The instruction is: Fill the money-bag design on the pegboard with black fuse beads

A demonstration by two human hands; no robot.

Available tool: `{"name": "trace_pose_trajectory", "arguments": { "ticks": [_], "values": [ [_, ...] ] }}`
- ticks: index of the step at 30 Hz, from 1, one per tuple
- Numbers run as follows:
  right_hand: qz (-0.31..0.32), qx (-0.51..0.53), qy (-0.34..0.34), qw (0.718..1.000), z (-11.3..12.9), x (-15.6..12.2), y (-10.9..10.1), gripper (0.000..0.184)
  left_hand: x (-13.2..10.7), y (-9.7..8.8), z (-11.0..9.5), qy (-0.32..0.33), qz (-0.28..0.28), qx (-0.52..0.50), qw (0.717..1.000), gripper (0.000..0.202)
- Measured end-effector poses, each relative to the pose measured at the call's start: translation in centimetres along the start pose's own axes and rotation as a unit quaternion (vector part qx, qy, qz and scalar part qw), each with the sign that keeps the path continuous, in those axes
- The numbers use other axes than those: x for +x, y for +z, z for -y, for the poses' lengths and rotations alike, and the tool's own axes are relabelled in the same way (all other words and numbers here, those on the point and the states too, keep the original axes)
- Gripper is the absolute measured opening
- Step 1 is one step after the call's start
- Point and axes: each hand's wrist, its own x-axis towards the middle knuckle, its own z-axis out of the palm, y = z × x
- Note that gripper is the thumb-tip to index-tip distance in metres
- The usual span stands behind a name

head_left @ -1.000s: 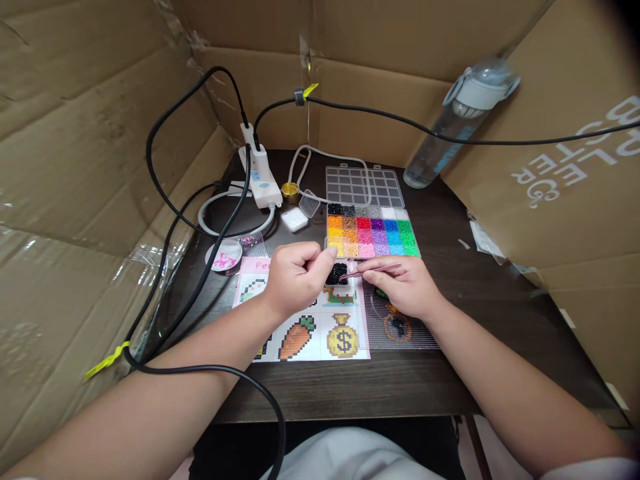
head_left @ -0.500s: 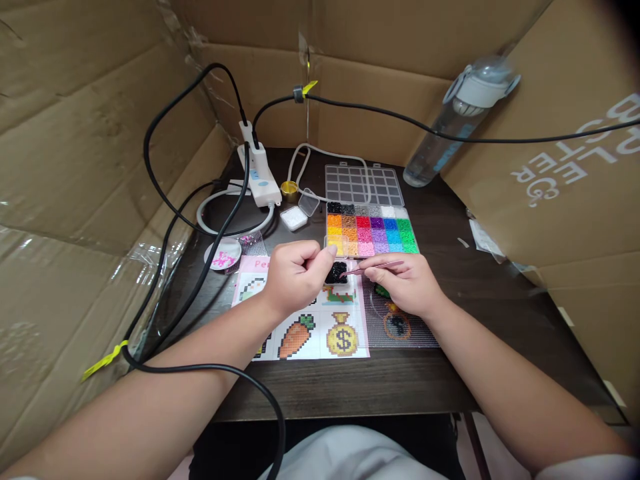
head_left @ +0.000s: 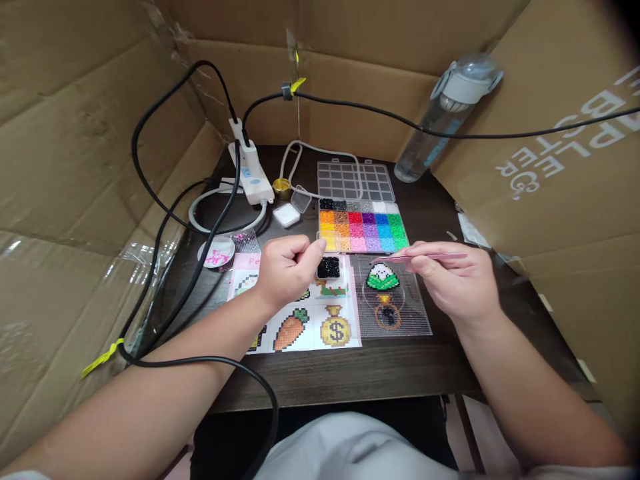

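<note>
My right hand (head_left: 453, 277) pinches pink tweezers (head_left: 440, 257), tips pointing left over the top of a green-and-white bead figure (head_left: 383, 277). Whether a bead sits in the tips is too small to tell. The figure lies on a clear pegboard (head_left: 415, 313), above a half-filled round bead shape (head_left: 389, 316) with an orange-brown outline. My left hand (head_left: 289, 270) is closed at the left side of a small clear box of black beads (head_left: 329, 268), its thumb at the box's open lid (head_left: 329, 241). Beneath both lies a pattern sheet (head_left: 310, 343) with a carrot and a money bag.
Behind my hands stands an open sorting case (head_left: 363, 227) of coloured beads. To the left are a box of white beads (head_left: 287, 215), a round dish of pink beads (head_left: 218, 253) and a power strip (head_left: 254, 180). Black cables loop across; a water bottle (head_left: 435, 133) leans at the back right.
My right hand has moved right with the tweezers, away from the black beads to above the bead figure, which is now uncovered. My left hand stays by the box. The view shifted slightly.
</note>
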Motion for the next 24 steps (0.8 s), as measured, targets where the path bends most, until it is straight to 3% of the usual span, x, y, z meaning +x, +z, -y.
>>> {"name": "trace_pose_trajectory", "arguments": {
  "ticks": [6, 11, 24],
  "values": [
    [-0.013, -0.016, 0.040, 0.999, -1.4, -4.1, -3.2, 0.010, 0.0, 0.3, 0.2, -0.020, -0.005, -0.009, 1.000, 0.050],
    [-0.005, -0.007, 0.075, 0.997, -2.7, -7.0, -3.8, 0.006, -0.1, 0.5, 0.2, -0.025, -0.008, -0.011, 1.000, 0.050],
    [0.038, -0.047, 0.074, 0.995, -3.6, -8.1, -4.1, 0.014, 0.0, 0.6, 0.1, -0.007, -0.008, -0.012, 1.000, 0.049]
  ]
}}
